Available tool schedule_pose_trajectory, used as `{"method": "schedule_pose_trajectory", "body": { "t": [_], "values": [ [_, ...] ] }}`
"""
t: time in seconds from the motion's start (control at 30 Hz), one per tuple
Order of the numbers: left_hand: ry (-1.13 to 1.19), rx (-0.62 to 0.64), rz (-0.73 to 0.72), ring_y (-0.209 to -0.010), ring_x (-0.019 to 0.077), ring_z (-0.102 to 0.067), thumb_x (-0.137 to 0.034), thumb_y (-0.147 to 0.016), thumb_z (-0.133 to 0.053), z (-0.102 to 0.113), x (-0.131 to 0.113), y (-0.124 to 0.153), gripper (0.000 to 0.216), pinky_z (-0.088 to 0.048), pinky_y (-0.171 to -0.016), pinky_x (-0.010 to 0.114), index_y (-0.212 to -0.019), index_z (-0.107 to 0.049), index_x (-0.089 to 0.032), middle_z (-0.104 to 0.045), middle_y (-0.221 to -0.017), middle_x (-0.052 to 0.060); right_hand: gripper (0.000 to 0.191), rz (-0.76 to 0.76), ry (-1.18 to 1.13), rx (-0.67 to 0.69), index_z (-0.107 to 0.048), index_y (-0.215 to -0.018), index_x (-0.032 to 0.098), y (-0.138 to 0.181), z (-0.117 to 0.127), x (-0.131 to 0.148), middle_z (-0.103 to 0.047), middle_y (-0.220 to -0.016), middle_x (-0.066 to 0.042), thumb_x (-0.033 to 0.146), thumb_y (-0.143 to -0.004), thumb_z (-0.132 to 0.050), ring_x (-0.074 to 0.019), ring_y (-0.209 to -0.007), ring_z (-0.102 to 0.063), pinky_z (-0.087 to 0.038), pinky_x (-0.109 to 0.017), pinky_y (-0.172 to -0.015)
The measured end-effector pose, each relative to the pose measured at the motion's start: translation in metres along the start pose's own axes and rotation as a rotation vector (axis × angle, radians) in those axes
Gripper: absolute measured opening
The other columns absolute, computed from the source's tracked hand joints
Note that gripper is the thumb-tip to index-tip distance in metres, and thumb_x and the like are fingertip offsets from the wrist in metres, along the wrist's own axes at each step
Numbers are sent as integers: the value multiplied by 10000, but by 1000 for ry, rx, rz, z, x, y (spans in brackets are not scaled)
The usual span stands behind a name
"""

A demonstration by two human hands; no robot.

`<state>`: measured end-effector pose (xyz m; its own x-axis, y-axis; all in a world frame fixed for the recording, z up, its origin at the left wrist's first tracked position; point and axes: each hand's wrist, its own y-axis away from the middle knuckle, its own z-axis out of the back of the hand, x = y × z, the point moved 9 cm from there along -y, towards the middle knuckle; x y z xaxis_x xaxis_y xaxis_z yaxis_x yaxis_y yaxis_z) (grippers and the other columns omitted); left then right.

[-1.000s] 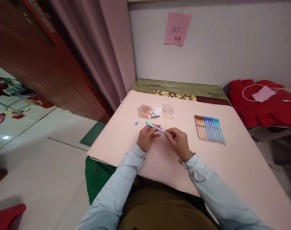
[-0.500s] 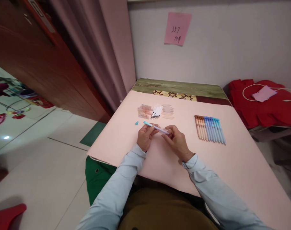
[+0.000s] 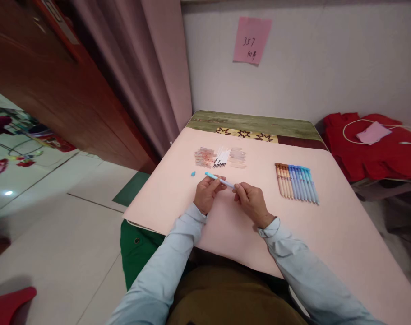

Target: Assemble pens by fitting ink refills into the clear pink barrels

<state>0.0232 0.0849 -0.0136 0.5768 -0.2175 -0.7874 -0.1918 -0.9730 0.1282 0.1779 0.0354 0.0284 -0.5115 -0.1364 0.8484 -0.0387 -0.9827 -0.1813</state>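
Note:
Between my two hands lies a slim light-blue pen (image 3: 228, 183), tilted down to the right. My left hand (image 3: 207, 193) is closed around its brighter blue end. The fingers of my right hand (image 3: 251, 201) pinch the pale end. A small blue cap-like piece (image 3: 193, 174) rests on the table just left of the pen. Beyond my hands lie thin white refills with dark tips (image 3: 221, 158). A pile of brownish clear pen parts (image 3: 205, 157) is to their left, and paler clear parts (image 3: 237, 158) are to their right.
A neat row of brown and blue pens (image 3: 296, 183) lies at the right on the pink-covered table (image 3: 327, 253). Red cloth (image 3: 371, 158) with a white cable sits past the right edge. A wall (image 3: 300, 63) stands behind, and a purple curtain (image 3: 151, 63) hangs at the left.
My right hand's fingers have closed on the pale end of the pen, where they were looser before. The left hand has barely moved.

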Motion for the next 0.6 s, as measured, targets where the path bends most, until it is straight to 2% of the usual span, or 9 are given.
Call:
{"method": "schedule_pose_trajectory", "body": {
  "t": [0.1,0.2,0.27,0.47,0.6],
  "values": [
    [-20,-9,-23,-740,129,-667,-309,-686,-852,1,-1,0,320,-551,-743,291,-882,-672,-130,-730,-933,65,455,16,4,8,-657,-719,215,-1,-1,2,-643,-577,-2,498,-996,-433,-136,-528,-581,-428,-246,-580],
    [-37,-21,-31,-711,124,-665,-317,-676,-855,2,-1,-1,320,-547,-728,286,-869,-680,-131,-730,-905,59,329,55,32,-39,-684,-904,212,-1,2,4,-643,-630,11,527,-908,-591,-135,-542,-549,-414,-245,-558],
    [-56,-11,-26,-709,128,-668,-315,-672,-856,1,-1,0,318,-549,-729,293,-871,-687,-133,-733,-905,61,326,76,45,-68,-663,-982,212,-1,3,4,-639,-664,18,508,-847,-680,-132,-553,-528,-407,-243,-555],
    [-88,26,-32,-780,154,-684,-321,-696,-840,-2,-3,1,291,-560,-777,316,-867,-701,-130,-738,-930,72,277,83,34,-63,-665,-833,211,0,3,3,-580,-599,25,485,-870,-658,-121,-524,-476,-375,-240,-533],
    [-97,47,-24,-805,178,-695,-334,-705,-832,-4,-3,2,301,-564,-795,344,-877,-701,-124,-741,-923,83,314,73,37,-1,-662,-791,212,0,-1,6,-639,-611,2,488,-921,-586,-132,-534,-541,-399,-240,-552]
  ]
}}
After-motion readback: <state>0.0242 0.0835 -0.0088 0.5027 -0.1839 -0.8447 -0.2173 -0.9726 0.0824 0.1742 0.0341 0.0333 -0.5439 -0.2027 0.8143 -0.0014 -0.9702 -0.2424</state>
